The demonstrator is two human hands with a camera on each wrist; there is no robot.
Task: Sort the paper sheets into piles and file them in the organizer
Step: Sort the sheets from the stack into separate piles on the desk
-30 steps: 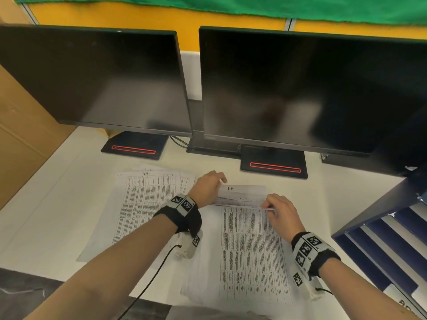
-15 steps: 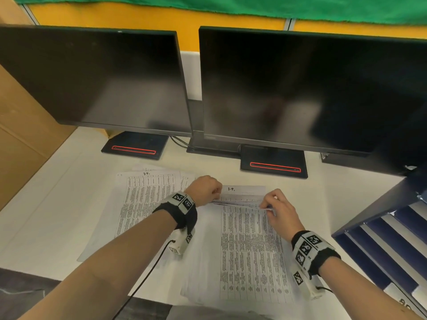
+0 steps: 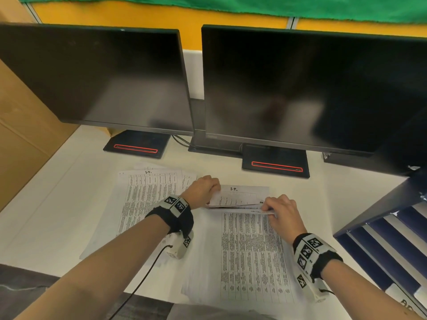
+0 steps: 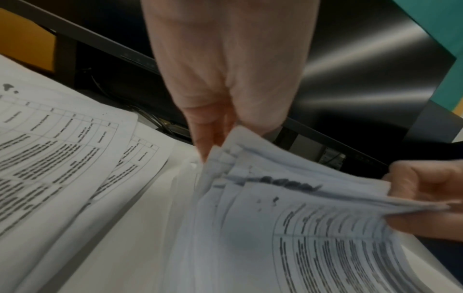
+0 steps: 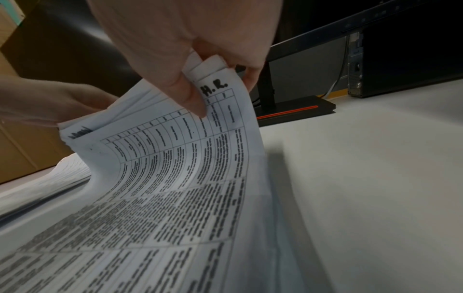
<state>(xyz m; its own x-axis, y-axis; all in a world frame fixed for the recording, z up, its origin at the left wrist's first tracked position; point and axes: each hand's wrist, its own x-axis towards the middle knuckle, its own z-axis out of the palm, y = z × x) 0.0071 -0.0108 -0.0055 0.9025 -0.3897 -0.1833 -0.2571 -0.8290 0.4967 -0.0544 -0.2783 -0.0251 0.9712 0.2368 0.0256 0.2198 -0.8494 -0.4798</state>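
A stack of printed sheets [image 3: 251, 252] lies on the white desk in front of me, its far edge lifted. My left hand [image 3: 203, 189] pinches the stack's top left corner [image 4: 225, 156]. My right hand [image 3: 280, 210] pinches the top right corner [image 5: 215, 79], thumb on the front sheet marked "H.R.". Several sheet edges are fanned between the two hands. A second pile of printed sheets [image 3: 147, 199] lies flat on the desk to the left. The dark blue organizer [image 3: 390, 241] with slanted trays stands at the right edge.
Two black monitors [image 3: 300, 88] on stands with red stripes [image 3: 276, 166] fill the back of the desk [image 3: 46, 215]. A cardboard box [image 3: 20, 135] stands at the far left. A cable runs from my left wrist over the front edge.
Both hands have lifted the stack's far edge slightly higher and fanned more sheets; the left fingers curled from loosely resting into a pinch on the corner.
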